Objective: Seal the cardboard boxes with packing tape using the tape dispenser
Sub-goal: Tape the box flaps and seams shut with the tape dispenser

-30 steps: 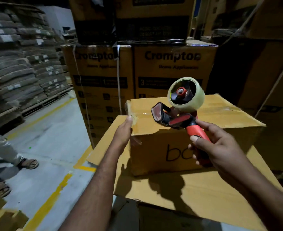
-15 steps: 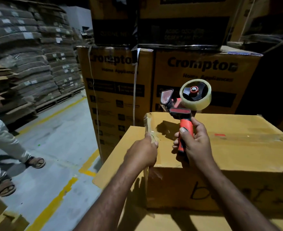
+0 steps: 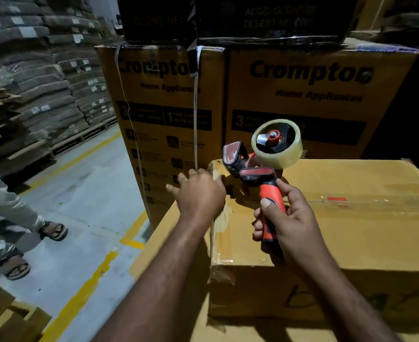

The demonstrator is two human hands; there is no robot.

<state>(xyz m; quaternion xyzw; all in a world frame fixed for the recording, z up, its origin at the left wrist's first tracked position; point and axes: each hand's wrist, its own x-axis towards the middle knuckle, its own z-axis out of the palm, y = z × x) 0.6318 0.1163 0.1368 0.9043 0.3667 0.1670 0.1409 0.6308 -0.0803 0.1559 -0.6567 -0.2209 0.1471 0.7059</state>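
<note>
Head view, lower centre: right hand (image 3: 290, 225) is wrapped tight round the red handle of the tape dispenser (image 3: 255, 176), thumb up the grip. The clear tape roll (image 3: 277, 143) sits on top, with the dispenser head at the far-left corner of the plain cardboard box (image 3: 351, 230). Left hand (image 3: 198, 193) lies flat over that corner with fingers spread, gripping nothing; it looks like it is pinning a tape end, but the end is hidden under the palm. The box rests on a larger flat carton (image 3: 173, 243), loose.

Risks, as judged:
- The left fingers are just beside the cutter end, so a jerk back could nick them.
- If the palm lifts early, the tape start could peel off the box edge.
- A pull toward frame right could slide the box, since nothing braces it.
- The light is dim, so the run could drift off the centre seam (image 3: 376, 201).

Behind are the Crompton cartons (image 3: 314, 95), and a bystander's sandalled foot (image 3: 52, 229) is at the left.
</note>
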